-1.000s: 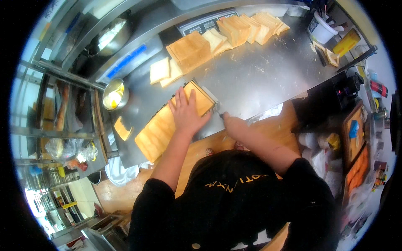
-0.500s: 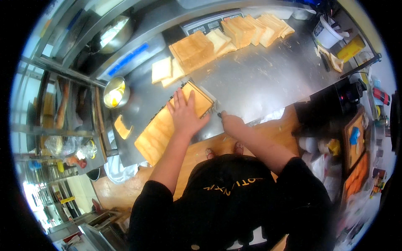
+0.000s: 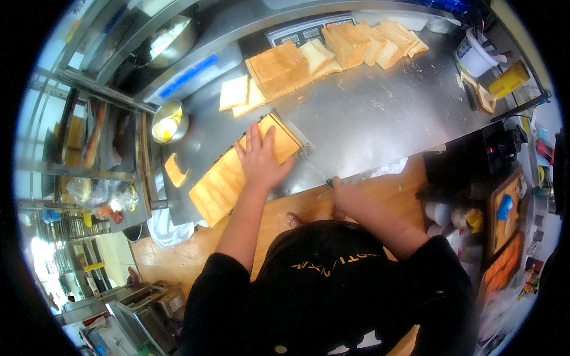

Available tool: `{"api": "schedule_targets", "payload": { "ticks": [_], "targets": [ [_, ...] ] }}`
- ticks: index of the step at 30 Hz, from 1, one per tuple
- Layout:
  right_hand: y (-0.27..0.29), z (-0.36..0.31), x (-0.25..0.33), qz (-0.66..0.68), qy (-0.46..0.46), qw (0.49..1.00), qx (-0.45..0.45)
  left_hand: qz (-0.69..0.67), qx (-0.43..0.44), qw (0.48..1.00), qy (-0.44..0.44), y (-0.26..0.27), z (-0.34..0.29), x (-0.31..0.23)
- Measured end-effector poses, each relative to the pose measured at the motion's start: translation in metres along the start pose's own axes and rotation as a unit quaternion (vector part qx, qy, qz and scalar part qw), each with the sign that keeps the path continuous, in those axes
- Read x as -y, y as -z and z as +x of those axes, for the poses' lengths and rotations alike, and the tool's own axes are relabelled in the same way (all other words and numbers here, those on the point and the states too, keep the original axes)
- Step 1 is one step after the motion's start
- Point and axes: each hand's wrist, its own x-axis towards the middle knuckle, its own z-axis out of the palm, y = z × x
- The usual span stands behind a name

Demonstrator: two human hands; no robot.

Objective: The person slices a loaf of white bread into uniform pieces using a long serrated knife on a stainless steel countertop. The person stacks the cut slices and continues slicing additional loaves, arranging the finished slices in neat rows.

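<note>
A long loaf of bread (image 3: 218, 185) lies slanted on the steel worktop, its far end inside a metal slicing guide (image 3: 304, 141). My left hand (image 3: 261, 161) rests flat on top of the loaf with its fingers spread. A dark-handled knife (image 3: 314, 170) is gripped in my right hand (image 3: 349, 194), to the right of the loaf. Its thin blade points up and left toward the guide's end; whether its tip is inside the bread I cannot tell. A cut-off piece of crust (image 3: 176, 171) lies left of the loaf.
Along the back of the worktop (image 3: 368, 118) stand another loaf (image 3: 278, 71) and several slices (image 3: 389, 46), before a scale (image 3: 312, 31). A metal bowl (image 3: 170, 121) with yellow and white contents sits at left. At far right are a white bucket (image 3: 475, 50) and a yellow box (image 3: 509, 79).
My right hand has drawn the knife back toward me and to the right, so more blade shows. My left hand stays on the loaf. The whole view has shifted slightly.
</note>
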Motion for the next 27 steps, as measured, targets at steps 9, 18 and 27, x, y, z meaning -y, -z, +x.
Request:
{"api": "schedule_targets", "payload": {
  "ticks": [9, 18, 27],
  "targets": [
    [-0.048, -0.085, -0.107, 0.019, -0.035, 0.998, -0.043, -0.013, -0.006, 1.0, 0.015, -0.002, -0.001, 0.003],
    [-0.038, -0.143, -0.067, 0.088, 0.038, 0.952, -0.292, -0.013, 0.044, 0.999, -0.012, 0.008, -0.005, 0.009],
    [-0.01, -0.038, 0.046, 0.148, 0.21, 0.907, -0.334, -0.013, 0.035, 0.999, -0.017, 0.01, -0.018, 0.024]
  ]
}}
